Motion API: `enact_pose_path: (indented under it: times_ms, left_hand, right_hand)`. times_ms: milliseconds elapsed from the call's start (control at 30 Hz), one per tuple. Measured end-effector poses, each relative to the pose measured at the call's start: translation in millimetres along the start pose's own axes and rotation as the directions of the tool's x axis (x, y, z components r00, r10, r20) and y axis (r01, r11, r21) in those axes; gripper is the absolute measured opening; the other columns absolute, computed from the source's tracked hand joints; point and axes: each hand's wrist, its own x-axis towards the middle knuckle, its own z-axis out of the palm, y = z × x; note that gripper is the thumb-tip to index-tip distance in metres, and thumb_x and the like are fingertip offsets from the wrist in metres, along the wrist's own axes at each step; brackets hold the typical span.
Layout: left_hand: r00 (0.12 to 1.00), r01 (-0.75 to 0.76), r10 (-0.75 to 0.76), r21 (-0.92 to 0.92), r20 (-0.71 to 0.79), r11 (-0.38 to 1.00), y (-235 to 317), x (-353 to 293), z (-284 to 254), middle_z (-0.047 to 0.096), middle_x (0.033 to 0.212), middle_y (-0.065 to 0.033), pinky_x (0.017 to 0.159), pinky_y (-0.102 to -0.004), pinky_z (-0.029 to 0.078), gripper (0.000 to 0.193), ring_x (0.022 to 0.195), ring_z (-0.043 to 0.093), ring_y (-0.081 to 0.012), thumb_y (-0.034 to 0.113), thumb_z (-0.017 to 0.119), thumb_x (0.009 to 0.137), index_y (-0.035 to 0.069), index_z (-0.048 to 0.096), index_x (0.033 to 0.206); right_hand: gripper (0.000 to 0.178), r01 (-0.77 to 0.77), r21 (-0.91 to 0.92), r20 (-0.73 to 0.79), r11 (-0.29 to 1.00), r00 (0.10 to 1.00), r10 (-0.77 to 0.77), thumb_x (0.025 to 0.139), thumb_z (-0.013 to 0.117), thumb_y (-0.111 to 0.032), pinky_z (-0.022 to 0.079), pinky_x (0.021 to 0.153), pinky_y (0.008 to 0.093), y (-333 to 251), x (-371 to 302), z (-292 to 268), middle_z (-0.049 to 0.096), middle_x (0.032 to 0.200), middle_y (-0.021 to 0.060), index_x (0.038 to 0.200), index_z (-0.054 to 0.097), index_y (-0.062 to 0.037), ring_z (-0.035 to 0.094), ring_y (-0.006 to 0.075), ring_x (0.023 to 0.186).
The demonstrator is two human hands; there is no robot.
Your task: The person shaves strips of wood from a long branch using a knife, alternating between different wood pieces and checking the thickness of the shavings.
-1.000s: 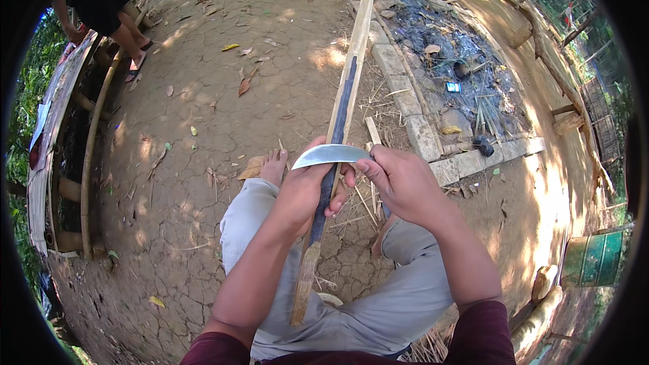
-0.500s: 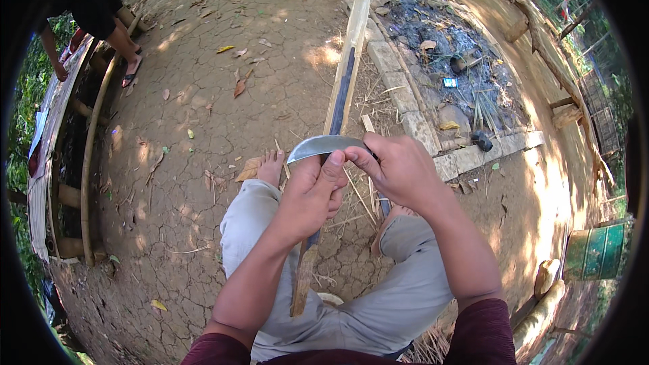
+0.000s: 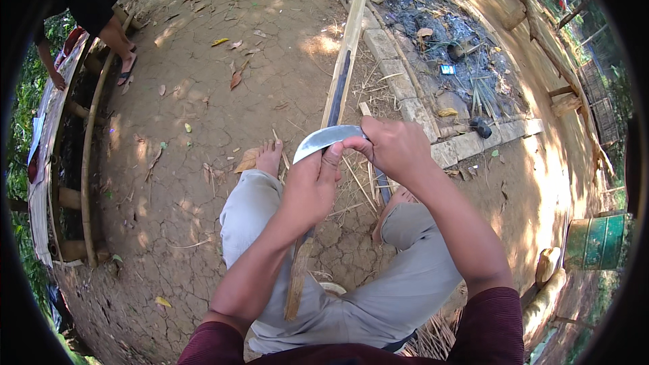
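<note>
A long pale bamboo strip [image 3: 350,34], dark along its middle, runs from between my legs away to the far side. Around its near part my left hand [image 3: 312,186] is closed, and the left thumb presses against the edge of a knife's lower side. The curved steel knife [image 3: 328,139] lies across the strip, its tip pointing left. At the handle end my right hand [image 3: 397,151] is wrapped round the knife; the handle itself is hidden in the fist. The right thumb rests by the base of the blade, close to the left thumb.
A brick-edged fire pit [image 3: 449,61] with ash and litter lies ahead right. At left stands a bamboo bench [image 3: 57,162], with another person [image 3: 111,27] beside it. A green drum [image 3: 595,242] is at right. Leaves and shavings dot the cracked ground.
The knife has tilted, its tip dropping a little and its base rising. Both hands have shifted slightly, and the far end of the strip has come lower in view.
</note>
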Motion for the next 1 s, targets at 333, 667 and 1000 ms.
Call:
enact_pose_path:
  times_ms: [333,667,1000]
  left_hand:
    - [0.944,0.33,-0.319,-0.335,0.088,0.883,15,2,-13,0.051,0.07,-0.0028,0.041,-0.0268,0.039,0.034,0.048,0.047,-0.0089,0.038,0.045,0.105,0.005,0.052,0.1]
    - [0.985,0.174,-0.169,-0.175,0.044,0.969,13,-2,-15,0.046,0.067,0.0017,0.039,-0.0236,0.031,0.03,0.047,0.039,-0.006,0.034,0.045,0.105,0.005,0.051,0.1]
    - [0.936,0.347,-0.304,-0.334,0.176,0.876,33,7,-9,0.041,0.068,0.0034,0.039,-0.0219,0.025,0.029,0.046,0.03,-0.0033,0.036,0.047,0.104,0.008,0.048,0.099]
  right_hand:
    - [0.059,-0.235,-0.09,0.057,0.968,0.969,0.241,0.096,0.046,-0.058,0.05,0.047,0.048,-15,-8,4,0.061,0.056,0.0173,0.075,0.058,-0.0039,0.065,0.0377,0.054]
    - [0.054,-0.196,0.126,0.055,0.972,0.98,0.191,0.095,0.051,-0.056,0.049,0.048,0.0477,-33,0,-2,0.061,0.058,0.018,0.076,0.059,-0.0055,0.064,0.0399,0.056]
    - [0.057,-0.06,-0.217,-0.202,0.974,0.979,0.015,0.089,0.053,-0.063,0.046,0.037,0.039,3,9,16,0.058,0.051,0.0094,0.068,0.052,-0.0091,0.062,0.0276,0.044]
